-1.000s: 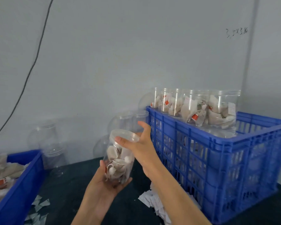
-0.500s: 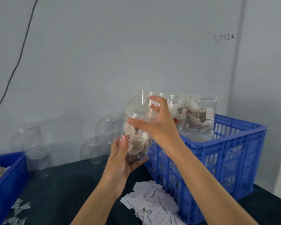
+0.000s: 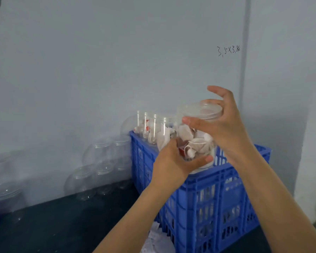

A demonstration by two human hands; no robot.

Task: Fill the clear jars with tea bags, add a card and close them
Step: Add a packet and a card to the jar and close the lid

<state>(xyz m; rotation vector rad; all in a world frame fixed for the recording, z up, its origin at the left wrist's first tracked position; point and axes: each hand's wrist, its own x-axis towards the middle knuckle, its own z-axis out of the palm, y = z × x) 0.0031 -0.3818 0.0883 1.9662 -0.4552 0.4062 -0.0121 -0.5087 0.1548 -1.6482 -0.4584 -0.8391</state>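
The closing step looks to be in hand. The left hand [image 3: 173, 161] grips the lower body of a clear jar [image 3: 197, 145] from below and the side, thumb wrapped across its front, holding it up in the air over the near rim of the blue crate [image 3: 208, 194]. The jar is packed with tea bags [image 3: 195, 143], a red tag showing among them; whether a card is inside cannot be told from here. The right hand [image 3: 223, 125] curls round the clear lid [image 3: 206, 111] on the jar's mouth, thumb on the near edge, index finger lifted free above it. Whether the lid is fully seated cannot be told. Behind, a row of filled jars [image 3: 153, 130] stands in the crate, so the next move is probably to finish tightening the lid and set this jar down beside them, which calls for a firm hold below while the top hand lets go. Empty jars [image 3: 98, 161] wait against the wall on the dark table [image 3: 62, 225], and loose white cards [image 3: 153, 240] lie by the crate's foot.
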